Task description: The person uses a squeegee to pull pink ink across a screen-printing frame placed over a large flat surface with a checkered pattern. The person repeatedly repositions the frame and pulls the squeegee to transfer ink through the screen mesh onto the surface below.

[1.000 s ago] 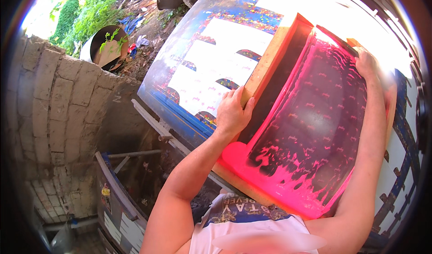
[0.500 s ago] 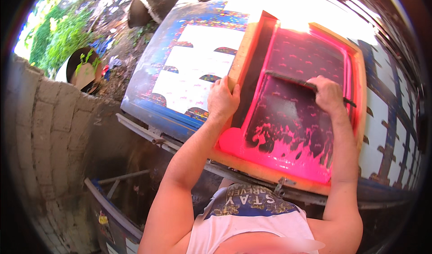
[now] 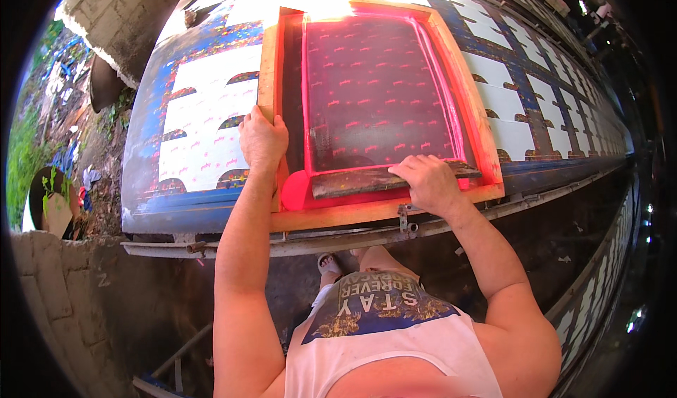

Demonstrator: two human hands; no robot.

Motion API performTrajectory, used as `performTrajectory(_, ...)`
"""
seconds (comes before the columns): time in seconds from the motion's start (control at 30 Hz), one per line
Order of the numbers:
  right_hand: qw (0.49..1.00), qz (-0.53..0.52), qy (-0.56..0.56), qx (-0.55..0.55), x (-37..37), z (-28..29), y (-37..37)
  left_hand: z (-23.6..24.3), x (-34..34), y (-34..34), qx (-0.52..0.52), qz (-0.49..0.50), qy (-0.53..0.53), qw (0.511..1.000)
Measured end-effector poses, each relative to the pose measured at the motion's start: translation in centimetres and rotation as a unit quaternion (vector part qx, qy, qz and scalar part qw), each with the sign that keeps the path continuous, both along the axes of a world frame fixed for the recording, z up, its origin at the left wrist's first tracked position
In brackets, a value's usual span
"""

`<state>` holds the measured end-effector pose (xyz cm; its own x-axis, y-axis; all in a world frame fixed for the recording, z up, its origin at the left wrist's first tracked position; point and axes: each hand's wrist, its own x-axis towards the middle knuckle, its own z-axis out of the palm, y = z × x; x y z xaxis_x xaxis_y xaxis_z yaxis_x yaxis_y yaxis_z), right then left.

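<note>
A wooden screen-printing frame (image 3: 317, 219) lies on the long table, its dark mesh (image 3: 381, 88) showing rows of small pink marks. My left hand (image 3: 263, 141) grips the frame's left rail, fingers curled over the wood. In my right hand (image 3: 430, 184) is a squeegee (image 3: 356, 181) with a worn, dark wooden back. It lies crosswise at the mesh's near end, and its blade edge is hidden. Bright pink ink (image 3: 296, 191) pools at the near left corner, and pink streaks run along both sides of the mesh.
White cut-out sheets (image 3: 189, 160) with small pink prints lie left of the frame; more white sheets (image 3: 508, 102) run along the table to the right. A metal rail with a clamp (image 3: 405, 218) edges the table's near side. A block wall (image 3: 53, 285) stands at lower left.
My right hand has drawn the squeegee from mid-mesh to the near end, and the ink streaks there are swept away. My left hand stays on the frame. The view has shifted to the right.
</note>
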<state>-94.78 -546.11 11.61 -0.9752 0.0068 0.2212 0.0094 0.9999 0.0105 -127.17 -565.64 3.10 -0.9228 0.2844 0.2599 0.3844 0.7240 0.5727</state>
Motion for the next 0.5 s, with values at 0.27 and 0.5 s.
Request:
performTrajectory(0.27, 0.915, 0.018, -0.363, -0.174, -7.3, 5.4, 9.0, 0.4, 0.1, 0.1, -0.004, 0.008, -0.011, 1.0)
performTrajectory(0.5, 0.948, 0.022, -0.275, -0.157, -23.1, 6.4, 22.2, 0.5, 0.2, 0.7, -0.003, 0.041, -0.024, 0.999)
